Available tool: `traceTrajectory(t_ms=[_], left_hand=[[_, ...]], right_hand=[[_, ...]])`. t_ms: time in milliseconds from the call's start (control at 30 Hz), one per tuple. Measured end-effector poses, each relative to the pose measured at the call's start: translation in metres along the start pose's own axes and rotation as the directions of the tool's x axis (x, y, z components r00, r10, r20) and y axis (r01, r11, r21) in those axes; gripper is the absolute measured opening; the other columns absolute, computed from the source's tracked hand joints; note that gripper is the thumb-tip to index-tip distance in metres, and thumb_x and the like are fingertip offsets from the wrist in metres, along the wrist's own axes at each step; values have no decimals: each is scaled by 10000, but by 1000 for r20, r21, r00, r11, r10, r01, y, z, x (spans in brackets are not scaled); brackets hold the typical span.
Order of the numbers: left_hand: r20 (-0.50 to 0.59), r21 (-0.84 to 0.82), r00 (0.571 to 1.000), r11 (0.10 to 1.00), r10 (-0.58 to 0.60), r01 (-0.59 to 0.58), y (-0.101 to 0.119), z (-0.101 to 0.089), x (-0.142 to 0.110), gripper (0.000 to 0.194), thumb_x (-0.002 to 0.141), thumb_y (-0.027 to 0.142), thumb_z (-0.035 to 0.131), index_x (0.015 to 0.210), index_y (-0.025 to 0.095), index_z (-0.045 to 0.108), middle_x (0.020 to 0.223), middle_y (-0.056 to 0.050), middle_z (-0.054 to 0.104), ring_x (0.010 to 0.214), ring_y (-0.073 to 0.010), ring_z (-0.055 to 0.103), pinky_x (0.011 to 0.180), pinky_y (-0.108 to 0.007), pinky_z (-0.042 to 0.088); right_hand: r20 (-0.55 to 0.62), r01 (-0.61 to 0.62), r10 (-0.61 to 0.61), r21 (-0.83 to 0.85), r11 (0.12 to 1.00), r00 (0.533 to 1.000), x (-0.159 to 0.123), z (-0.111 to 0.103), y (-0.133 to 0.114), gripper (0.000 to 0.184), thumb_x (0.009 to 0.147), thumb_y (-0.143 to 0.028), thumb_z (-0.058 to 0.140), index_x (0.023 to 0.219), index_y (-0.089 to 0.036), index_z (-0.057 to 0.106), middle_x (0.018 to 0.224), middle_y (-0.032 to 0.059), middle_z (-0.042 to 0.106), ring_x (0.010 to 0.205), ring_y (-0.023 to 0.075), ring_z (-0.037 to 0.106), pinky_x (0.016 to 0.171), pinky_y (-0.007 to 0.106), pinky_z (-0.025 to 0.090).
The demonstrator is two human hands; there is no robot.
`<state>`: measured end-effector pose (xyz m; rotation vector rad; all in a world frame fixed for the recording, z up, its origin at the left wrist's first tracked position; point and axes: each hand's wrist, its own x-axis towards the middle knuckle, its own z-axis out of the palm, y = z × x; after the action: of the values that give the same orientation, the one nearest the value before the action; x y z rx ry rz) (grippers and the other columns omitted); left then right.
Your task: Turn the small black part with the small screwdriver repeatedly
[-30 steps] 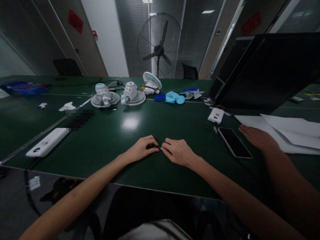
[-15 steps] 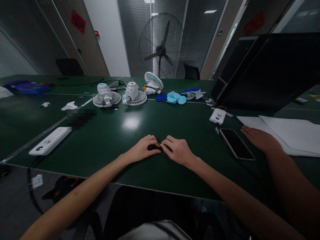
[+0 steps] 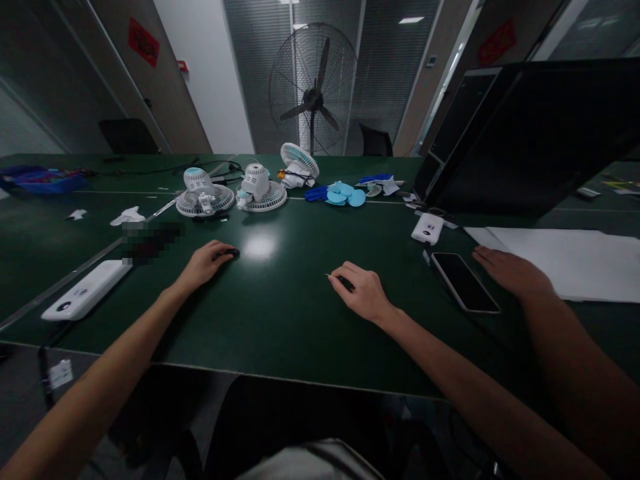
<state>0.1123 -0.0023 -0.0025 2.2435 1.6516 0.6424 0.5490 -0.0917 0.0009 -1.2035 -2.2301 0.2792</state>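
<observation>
Green table, tall fan, window blinds.

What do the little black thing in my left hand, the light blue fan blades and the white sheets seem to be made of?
Small black object in your left hand: possibly plastic, but too small and dark to tell.
Light blue fan blades: likely smooth plastic, evenly colored and rigid-looking.
White sheets: apparently matte paper, thin, flat, without shine.
</observation>
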Motion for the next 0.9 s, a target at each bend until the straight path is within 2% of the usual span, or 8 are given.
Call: traceTrajectory(t_ms=[100,200,333,433,600,800,900], left_hand=[[-152,104,973,975,-177,194,-51,-24,0,460,928,431,585,1237,109,698,1134,-105,644,974,-221,604,858,-282,463],[-183,137,954,955,-238,264,-72,-35,-7,456,936,385,598,1282,98,676,1134,-81,636,973,-194,588,861,-253,441],[-144,90,934,935,-328,342,-76,-42,-15,521,924,371,650,1366,96,619,1202,-83,627,994,-191,584,869,-247,438],[-137,111,917,914,-376,391,-80,-47,-21,487,908,396,676,1302,111,667,1234,-78,617,978,-194,591,840,-244,437],[-159,181,910,895,-382,407,-87,-54,-27,388,912,390,657,1212,152,719,1194,-61,628,968,-200,592,825,-250,429],[-192,222,905,882,-379,416,-75,-54,-29,307,915,313,641,1139,126,737,1122,-67,659,895,-190,611,779,-248,432],[-204,253,908,877,-365,409,-72,-54,-28,282,911,301,643,1106,121,740,1133,-77,663,926,-206,611,786,-252,428]], right_hand=[[3,2,-2,25,1000,1000,0,0,0,274,1084,-363,477,1055,-172,672,978,49,664,747,130,607,631,250,473],[5,-5,5,22,1000,1000,0,0,-1,272,1082,-367,482,1050,-173,670,971,47,661,742,130,605,631,251,473],[-10,-13,13,7,1000,1000,0,-1,0,272,1080,-365,488,1027,-172,673,948,40,658,719,125,595,621,251,462],[-11,-6,6,12,1000,1000,0,0,2,273,1082,-361,486,1033,-170,675,947,41,661,729,127,601,629,252,465],[-3,-2,2,22,1000,1000,0,1,3,279,1084,-369,479,1052,-173,676,982,54,672,752,136,615,624,255,472],[6,-2,2,2,1000,1000,0,1,4,284,1086,-367,471,1073,-179,682,984,55,679,759,142,626,626,260,479],[11,-1,1,-7,1000,1000,0,1,4,275,1086,-360,476,1081,-179,682,991,53,680,764,139,629,631,258,482]])
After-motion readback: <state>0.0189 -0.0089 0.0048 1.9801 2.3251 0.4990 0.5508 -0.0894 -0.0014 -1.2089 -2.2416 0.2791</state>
